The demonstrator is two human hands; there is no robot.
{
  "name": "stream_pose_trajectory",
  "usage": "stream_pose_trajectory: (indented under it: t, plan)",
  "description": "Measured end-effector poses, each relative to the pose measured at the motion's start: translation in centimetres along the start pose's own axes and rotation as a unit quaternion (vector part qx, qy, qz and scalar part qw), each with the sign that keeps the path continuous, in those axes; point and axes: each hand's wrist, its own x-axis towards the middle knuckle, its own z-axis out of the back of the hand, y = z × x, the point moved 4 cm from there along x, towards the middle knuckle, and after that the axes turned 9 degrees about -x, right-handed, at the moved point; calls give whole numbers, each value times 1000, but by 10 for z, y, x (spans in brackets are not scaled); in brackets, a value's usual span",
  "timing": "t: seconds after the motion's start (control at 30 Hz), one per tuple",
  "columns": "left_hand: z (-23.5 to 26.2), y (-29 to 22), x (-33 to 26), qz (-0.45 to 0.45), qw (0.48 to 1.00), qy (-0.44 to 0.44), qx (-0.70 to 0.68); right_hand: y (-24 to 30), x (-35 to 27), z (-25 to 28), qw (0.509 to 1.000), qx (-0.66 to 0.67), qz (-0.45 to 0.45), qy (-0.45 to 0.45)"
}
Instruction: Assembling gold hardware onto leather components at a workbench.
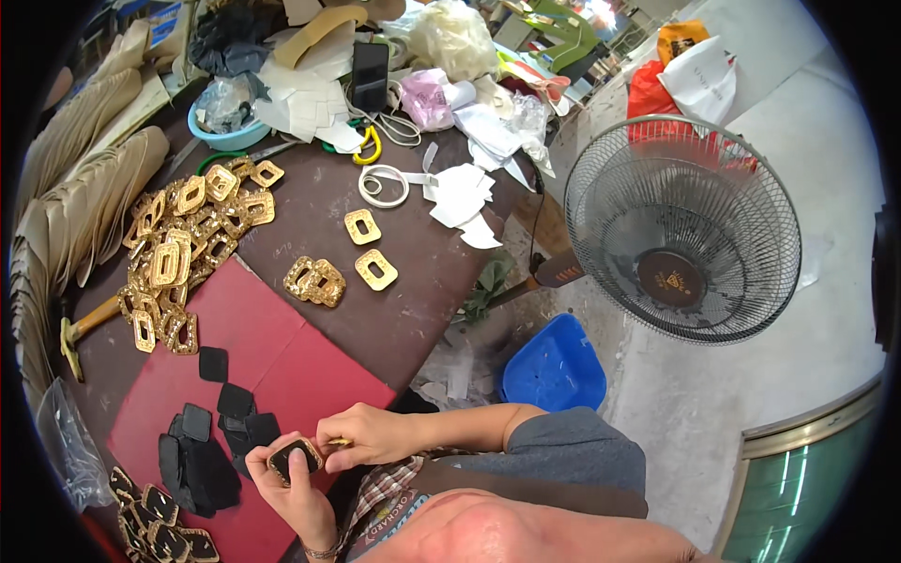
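Observation:
My left hand (pixel 298 502) holds a rectangular gold buckle with a black pad (pixel 294 462) in its opening, thumb pressed on the black face. My right hand (pixel 371 436) is closed at the buckle's edge, pinching a small yellow object (pixel 340 441) whose kind I cannot make out. Beside my hands, black square pads (pixel 202 469) lie piled on a red board (pixel 272 324). Finished-looking gold buckles with black centres (pixel 164 530) are heaped at the lower left. A large pile of open gold buckles (pixel 188 230) spreads beyond the board.
A hammer (pixel 94 319) lies by stacked beige sheets (pixel 84 216) on the left. Yellow-handled scissors (pixel 368 147), a white tape roll (pixel 383 186), a phone (pixel 370 77) and a blue bowl (pixel 225 136) sit at the back. Right of the table stand a fan (pixel 680 235) and a blue bin (pixel 556 366).

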Motion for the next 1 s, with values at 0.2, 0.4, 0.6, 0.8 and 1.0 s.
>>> stream_pose_trajectory:
  t: [0.2,0.4,0.6,0.8,1.0]
  plan:
    - [1,-13,3,39,996,15,75,9,22,9,996,-64,60,15]
    - [5,-8,1,-92,980,86,152,2,25,5,984,-150,47,80]
    - [-1,-3,-3,-31,981,76,177,0,10,7,986,-165,37,-1]
    - [-6,16,-5,-68,976,74,195,0,-1,7,968,-247,-9,-28]
    - [-18,14,-17,-51,972,106,203,-8,-13,4,989,-145,-2,3]
